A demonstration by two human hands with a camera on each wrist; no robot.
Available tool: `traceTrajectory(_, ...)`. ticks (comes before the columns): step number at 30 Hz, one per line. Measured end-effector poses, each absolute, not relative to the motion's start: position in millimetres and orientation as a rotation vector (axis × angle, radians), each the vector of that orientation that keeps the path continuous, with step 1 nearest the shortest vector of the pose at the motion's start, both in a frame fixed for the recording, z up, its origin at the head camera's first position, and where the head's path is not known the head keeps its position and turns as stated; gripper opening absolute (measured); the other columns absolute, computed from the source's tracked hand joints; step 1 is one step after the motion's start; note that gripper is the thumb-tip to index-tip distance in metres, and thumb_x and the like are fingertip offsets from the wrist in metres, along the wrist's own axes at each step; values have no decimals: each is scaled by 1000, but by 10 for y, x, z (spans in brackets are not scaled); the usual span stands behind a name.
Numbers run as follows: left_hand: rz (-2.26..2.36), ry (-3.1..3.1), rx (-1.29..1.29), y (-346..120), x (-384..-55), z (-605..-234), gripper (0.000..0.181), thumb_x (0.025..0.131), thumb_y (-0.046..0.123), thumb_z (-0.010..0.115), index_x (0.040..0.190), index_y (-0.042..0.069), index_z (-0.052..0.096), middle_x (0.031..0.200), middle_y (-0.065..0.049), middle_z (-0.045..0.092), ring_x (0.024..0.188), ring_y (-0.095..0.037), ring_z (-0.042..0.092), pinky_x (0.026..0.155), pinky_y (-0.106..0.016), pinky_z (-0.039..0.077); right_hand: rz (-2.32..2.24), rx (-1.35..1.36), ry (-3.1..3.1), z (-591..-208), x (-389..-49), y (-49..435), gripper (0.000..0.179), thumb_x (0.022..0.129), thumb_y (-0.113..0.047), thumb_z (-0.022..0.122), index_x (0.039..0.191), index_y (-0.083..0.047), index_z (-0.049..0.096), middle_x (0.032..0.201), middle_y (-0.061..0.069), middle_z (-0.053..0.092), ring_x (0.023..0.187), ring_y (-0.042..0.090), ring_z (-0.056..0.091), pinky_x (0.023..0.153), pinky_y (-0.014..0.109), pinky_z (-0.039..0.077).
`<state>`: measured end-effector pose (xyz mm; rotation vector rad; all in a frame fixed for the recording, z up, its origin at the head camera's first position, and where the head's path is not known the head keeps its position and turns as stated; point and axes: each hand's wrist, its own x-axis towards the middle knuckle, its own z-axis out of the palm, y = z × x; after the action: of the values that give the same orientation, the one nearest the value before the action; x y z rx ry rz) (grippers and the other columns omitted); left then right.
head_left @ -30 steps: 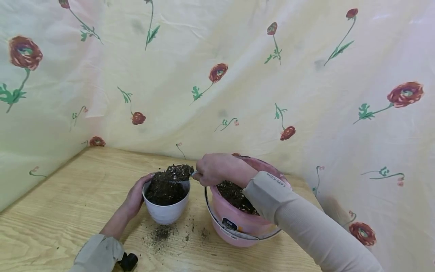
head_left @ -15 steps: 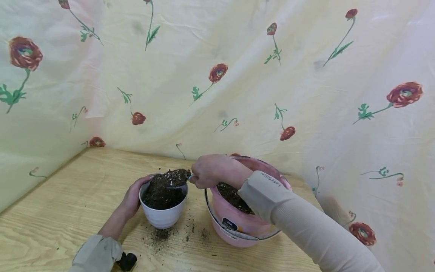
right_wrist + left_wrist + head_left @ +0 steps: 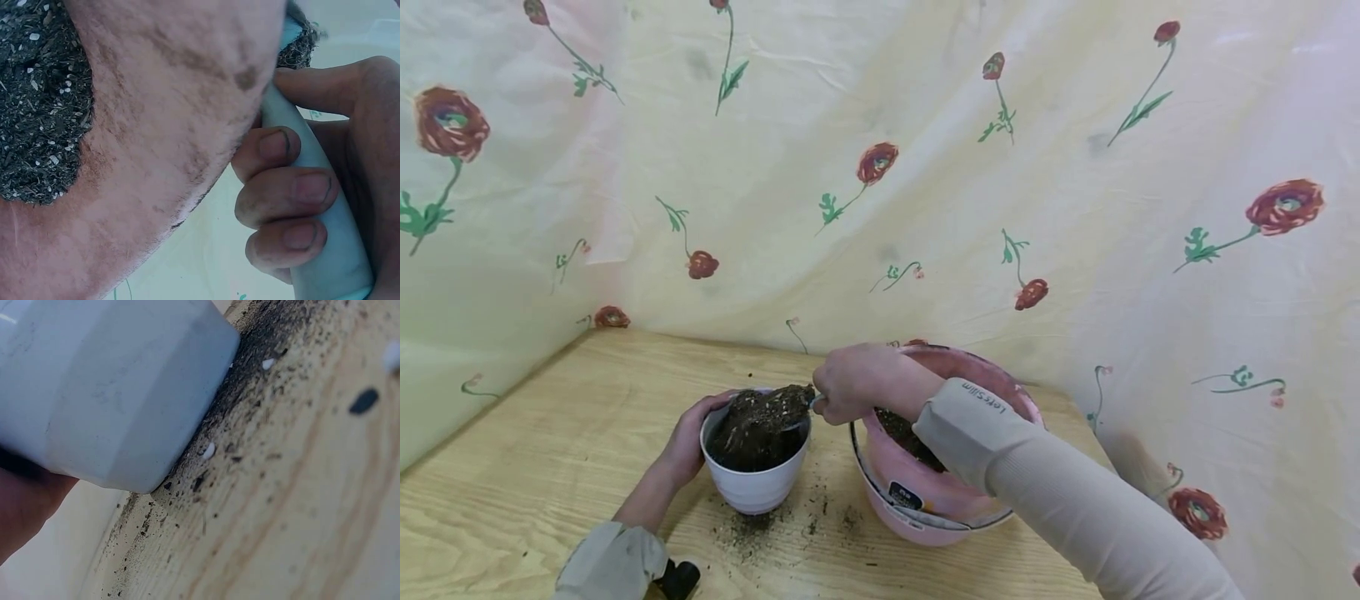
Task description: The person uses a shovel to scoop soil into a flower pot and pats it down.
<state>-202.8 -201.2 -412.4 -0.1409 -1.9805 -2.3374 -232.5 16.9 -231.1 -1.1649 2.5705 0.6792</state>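
Note:
A white flowerpot (image 3: 752,490) holds dark potting soil (image 3: 741,446). My left hand (image 3: 688,437) grips its left side, fingers at the rim; in the left wrist view only a bit of that hand shows beside the pot wall (image 3: 112,381). Whether the pot's base touches the table is hard to tell. My right hand (image 3: 861,383) holds a garden trowel by its pale blue-green handle (image 3: 319,231), fingers wrapped round it. The trowel's blade, heaped with soil (image 3: 782,406), is over the pot's right side; the soil hides most of the blade.
Right of the pot, a pink basin (image 3: 898,454) of soil sits in a larger pink bucket (image 3: 917,531) with a handle. Spilled soil (image 3: 752,533) dots the wooden table (image 3: 580,417). A flowered curtain (image 3: 820,283) hangs behind. A black object (image 3: 679,578) is at my left wrist.
The pot has come a little left and nearer to me in my left hand. My right hand has moved left and slightly down, bringing the loaded trowel lower at the pot.

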Motion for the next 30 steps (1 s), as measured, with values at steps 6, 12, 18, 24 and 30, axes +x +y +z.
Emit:
traceTrajectory(6,-2341,-1999,-136,-2024,-2020,-4136,41,104,23,23,124,17,58,108,27,60,107,8,51,97,-14,34,695,-1180,2568,-2317,-2315,160,39,99,-39,47,66,-20,48,57,-6,41,49,11,36,55,29,36)
traceTrajectory(12,-2354,-2013,-155,-2028,-2031,-4137,43,104,22,23,132,10,53,111,25,59,109,7,51,97,-15,35,708,-1216,2570,-2305,-2296,157,39,98,-40,50,64,-20,47,55,-6,38,48,11,34,53,28,34)
traceTrajectory(18,-2333,-2050,-116,-2023,-2030,-4107,51,103,23,21,141,-4,40,109,26,58,108,8,51,97,-15,34,732,-1245,2565,-2244,-2249,125,39,97,-40,52,64,-19,46,54,-6,36,48,10,34,52,28,34)
traceTrajectory(24,-2341,-2024,-112,-2009,-2026,-4115,46,103,22,22,137,2,47,108,26,58,106,8,51,96,-14,35,736,-1230,2574,-2200,-2205,91,39,96,-39,54,64,-19,45,56,-6,36,49,10,34,51,28,33)
traceTrajectory(30,-2351,-2000,-141,-2011,-2036,-4132,40,103,21,24,126,12,55,108,25,60,106,6,52,96,-14,35,742,-1205,2576,-2179,-2187,69,36,96,-38,54,67,-19,46,58,-6,36,50,10,33,50,27,32)
